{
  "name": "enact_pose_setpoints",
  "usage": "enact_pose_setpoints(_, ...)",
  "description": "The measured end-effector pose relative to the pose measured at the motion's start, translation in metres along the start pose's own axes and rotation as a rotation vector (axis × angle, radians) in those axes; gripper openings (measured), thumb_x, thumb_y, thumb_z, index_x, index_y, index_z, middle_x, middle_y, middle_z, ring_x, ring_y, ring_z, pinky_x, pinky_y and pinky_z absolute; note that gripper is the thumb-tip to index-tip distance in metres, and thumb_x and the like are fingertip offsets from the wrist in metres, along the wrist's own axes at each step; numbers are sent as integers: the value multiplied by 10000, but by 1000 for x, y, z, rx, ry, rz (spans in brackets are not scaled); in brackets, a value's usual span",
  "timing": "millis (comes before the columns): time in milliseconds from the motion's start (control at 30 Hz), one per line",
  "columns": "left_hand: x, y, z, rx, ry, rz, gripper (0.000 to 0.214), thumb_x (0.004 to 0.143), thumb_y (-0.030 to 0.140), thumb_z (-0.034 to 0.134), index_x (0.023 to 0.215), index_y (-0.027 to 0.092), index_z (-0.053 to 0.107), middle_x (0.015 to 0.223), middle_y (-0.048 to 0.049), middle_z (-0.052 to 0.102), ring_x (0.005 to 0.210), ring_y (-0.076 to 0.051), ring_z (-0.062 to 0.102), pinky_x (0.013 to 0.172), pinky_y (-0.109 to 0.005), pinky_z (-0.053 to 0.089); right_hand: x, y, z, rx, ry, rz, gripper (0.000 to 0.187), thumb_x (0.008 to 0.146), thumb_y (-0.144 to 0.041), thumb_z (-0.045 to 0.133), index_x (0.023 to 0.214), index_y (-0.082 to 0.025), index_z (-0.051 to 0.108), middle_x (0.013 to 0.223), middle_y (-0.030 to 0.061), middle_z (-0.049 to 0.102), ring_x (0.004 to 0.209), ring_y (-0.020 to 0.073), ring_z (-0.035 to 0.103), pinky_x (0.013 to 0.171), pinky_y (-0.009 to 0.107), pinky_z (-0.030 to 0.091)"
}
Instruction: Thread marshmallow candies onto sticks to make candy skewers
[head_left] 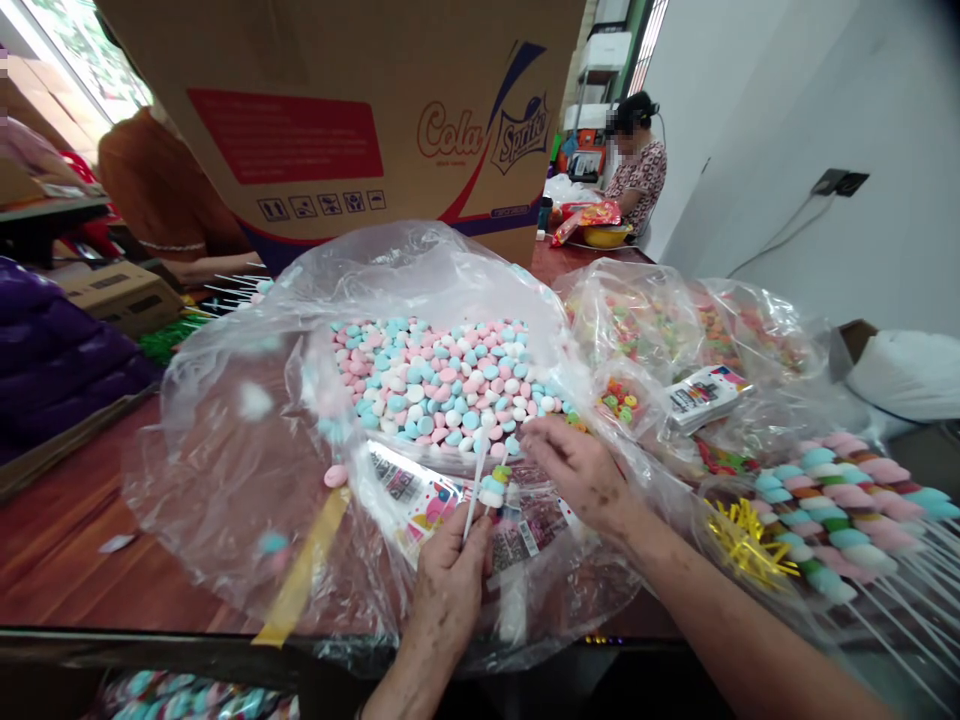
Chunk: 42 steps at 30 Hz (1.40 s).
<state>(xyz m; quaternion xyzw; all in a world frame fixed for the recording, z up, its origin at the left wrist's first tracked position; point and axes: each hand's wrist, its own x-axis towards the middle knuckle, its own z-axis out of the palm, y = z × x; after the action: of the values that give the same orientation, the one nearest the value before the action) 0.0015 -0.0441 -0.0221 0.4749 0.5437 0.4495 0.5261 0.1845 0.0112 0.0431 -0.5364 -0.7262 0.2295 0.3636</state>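
Note:
My left hand is closed round two thin sticks near the front of the table. One is a bare white stick; the other is a candy skewer with blue and white candies and a green gummy ring near its top. Just right of the skewer's tip is my right hand, its fingers bent together; whatever they pinch is hidden. Behind both hands, pink, blue and white candies fill an opened clear plastic bag. Printed wrappers lie under the plastic.
A large carton stands behind the candies. On the right are bags of gummy rings, a stack of printed cards, gold ties and finished candy skewers. One person sits beyond; another is at left.

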Motion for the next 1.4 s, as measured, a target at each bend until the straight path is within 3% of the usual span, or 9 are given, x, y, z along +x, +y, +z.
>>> enact_pose_setpoints(100,1,-5,1,-100,63,-37,233,880,417,599,866,188,637,503,83,456,403,-72,278,406,-204,205,24,1,0,-305,-155,-39,235,963,-152,461,1073,-187,666,1047,61,707,973,186,637,896,292,474)
enact_pose_setpoints(167,1,-3,2,-170,111,-61,245,853,430,629,853,185,628,491,89,458,379,-59,253,385,-198,189,35,5,6,-380,-270,-106,213,894,-71,530,985,-188,683,1038,67,701,1037,210,609,940,305,444)
enact_pose_setpoints(233,1,2,4,-234,141,-81,265,810,437,665,854,178,629,471,94,452,367,-53,244,370,-192,172,40,10,13,-391,-307,-125,240,817,2,563,918,-182,680,1023,78,692,1052,226,592,931,308,437)
enact_pose_setpoints(400,-1,10,7,-279,177,-116,291,748,433,706,844,169,632,441,98,444,361,-49,258,361,-182,156,36,24,17,-368,-243,-72,313,759,41,509,954,-164,642,1004,96,665,925,213,593,839,303,442)
enact_pose_setpoints(600,-1,7,6,-250,175,-105,262,778,417,681,833,166,628,457,101,456,352,-37,229,361,-185,146,38,26,34,-211,-105,16,268,851,-121,457,1047,-188,627,841,-7,647,707,142,571,664,228,440)
enact_pose_setpoints(833,-2,12,7,-251,179,-115,290,763,418,682,885,159,638,447,100,457,359,-52,262,368,-190,160,29,17,51,-231,-114,24,192,796,-121,572,960,-184,649,1027,77,657,1000,220,561,887,311,416)
enact_pose_setpoints(1100,-2,11,7,-274,161,-109,285,779,412,671,900,158,626,456,103,454,373,-47,248,369,-185,154,37,15,44,-318,-163,130,209,841,-151,549,1022,-170,652,933,62,689,866,202,601,766,285,431)
enact_pose_setpoints(1400,-3,13,7,-243,181,-126,298,757,428,688,866,157,627,451,104,443,364,-48,243,368,-186,152,35,9,49,-450,-253,40,246,879,-109,528,1097,-166,626,1103,154,668,1070,286,571,892,366,443)
